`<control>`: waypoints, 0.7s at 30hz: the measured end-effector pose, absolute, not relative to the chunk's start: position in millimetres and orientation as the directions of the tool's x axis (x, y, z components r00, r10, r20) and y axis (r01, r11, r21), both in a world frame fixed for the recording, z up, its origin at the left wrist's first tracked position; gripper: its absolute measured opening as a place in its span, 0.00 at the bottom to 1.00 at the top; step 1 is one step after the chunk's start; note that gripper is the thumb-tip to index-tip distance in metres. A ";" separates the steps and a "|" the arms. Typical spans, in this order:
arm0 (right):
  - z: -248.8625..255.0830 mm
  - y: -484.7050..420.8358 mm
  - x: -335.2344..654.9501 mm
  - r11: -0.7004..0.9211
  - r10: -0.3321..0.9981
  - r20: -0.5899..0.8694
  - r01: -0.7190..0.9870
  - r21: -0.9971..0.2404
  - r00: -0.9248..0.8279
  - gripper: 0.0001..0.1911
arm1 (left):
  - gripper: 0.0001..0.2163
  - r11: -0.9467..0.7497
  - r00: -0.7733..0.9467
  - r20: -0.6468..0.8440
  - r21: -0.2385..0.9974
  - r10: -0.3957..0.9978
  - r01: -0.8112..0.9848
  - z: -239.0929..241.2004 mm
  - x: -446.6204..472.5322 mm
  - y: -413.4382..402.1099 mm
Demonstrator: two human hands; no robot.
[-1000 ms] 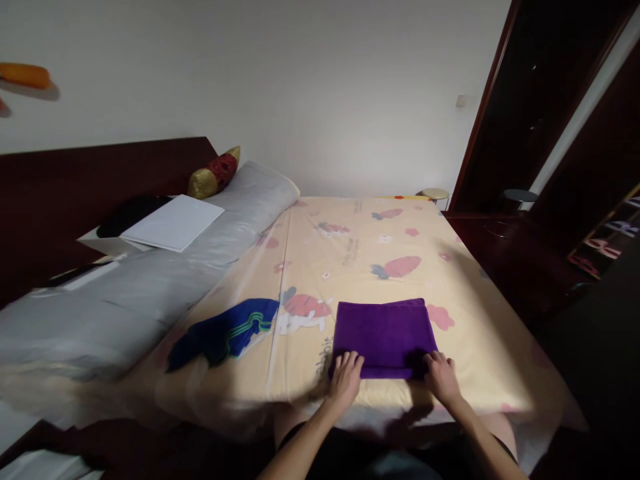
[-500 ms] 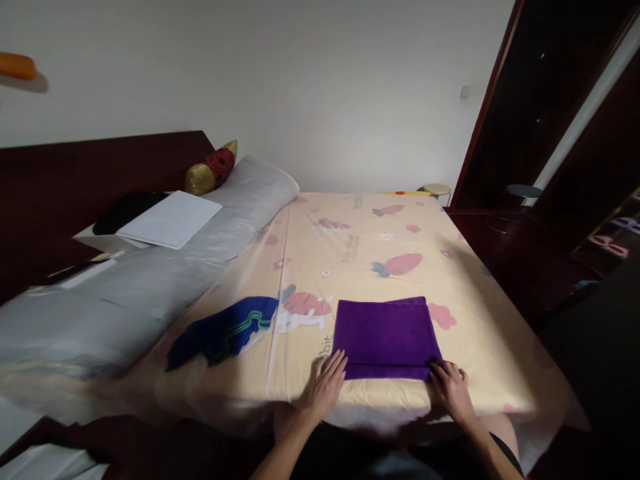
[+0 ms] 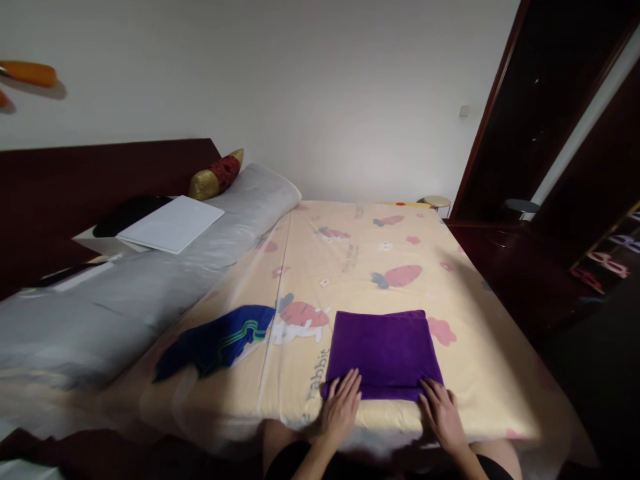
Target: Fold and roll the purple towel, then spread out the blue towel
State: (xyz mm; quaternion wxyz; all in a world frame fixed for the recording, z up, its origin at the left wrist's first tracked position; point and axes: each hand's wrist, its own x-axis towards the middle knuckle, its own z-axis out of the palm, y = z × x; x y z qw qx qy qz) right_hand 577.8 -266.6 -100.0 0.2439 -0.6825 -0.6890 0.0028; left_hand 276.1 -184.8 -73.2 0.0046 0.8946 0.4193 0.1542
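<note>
The folded purple towel (image 3: 384, 352) lies unmoved near the front edge of the bed (image 3: 345, 273). The left hand (image 3: 341, 410) has shifted onto its near-left corner. The right hand (image 3: 441, 415) stays at the near-right, and both are flat, open, gripping nothing.

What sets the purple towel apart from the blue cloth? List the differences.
The purple towel is folded into a neat rectangle; the blue cloth lies crumpled. The purple towel is plain; the blue cloth has green stripes. The left hand and right hand touch the purple towel's near edge; the blue cloth lies untouched to its left. Both rest on the carrot-print sheet.
</note>
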 end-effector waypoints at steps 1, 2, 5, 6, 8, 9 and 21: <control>-105.2 -272.0 590.8 0.022 0.937 0.336 0.946 -0.325 0.093 0.21 | 0.23 -0.611 0.562 0.291 0.115 0.775 0.783 -74.5 265.9 -181.2; -109.3 -276.5 599.9 -0.018 0.933 0.336 0.949 -0.315 0.129 0.21 | 0.23 -0.575 0.524 0.310 0.098 0.793 0.812 -75.6 259.3 -178.5; -110.7 -280.2 595.8 -0.057 0.935 0.319 0.952 -0.300 0.156 0.21 | 0.23 -0.540 0.478 0.352 0.099 0.805 0.836 -77.0 268.5 -179.4; -107.7 -277.8 584.7 -0.025 0.945 0.304 0.952 -0.305 0.122 0.22 | 0.24 -0.573 0.506 0.351 0.116 0.788 0.811 -76.5 280.3 -182.8; -99.0 -268.6 555.1 0.096 0.968 0.252 0.937 -0.335 -0.009 0.23 | 0.25 -0.675 0.607 0.322 0.165 0.726 0.720 -74.2 309.2 -192.1; -94.7 -262.8 540.5 0.157 0.972 0.223 0.921 -0.357 -0.079 0.23 | 0.24 -0.710 0.648 0.301 0.192 0.699 0.677 -72.7 322.8 -196.6; -120.6 -256.7 615.6 -0.105 0.936 0.293 0.948 -0.301 0.197 0.27 | 0.22 -0.329 0.275 0.328 0.120 0.904 0.937 -82.1 254.9 -168.2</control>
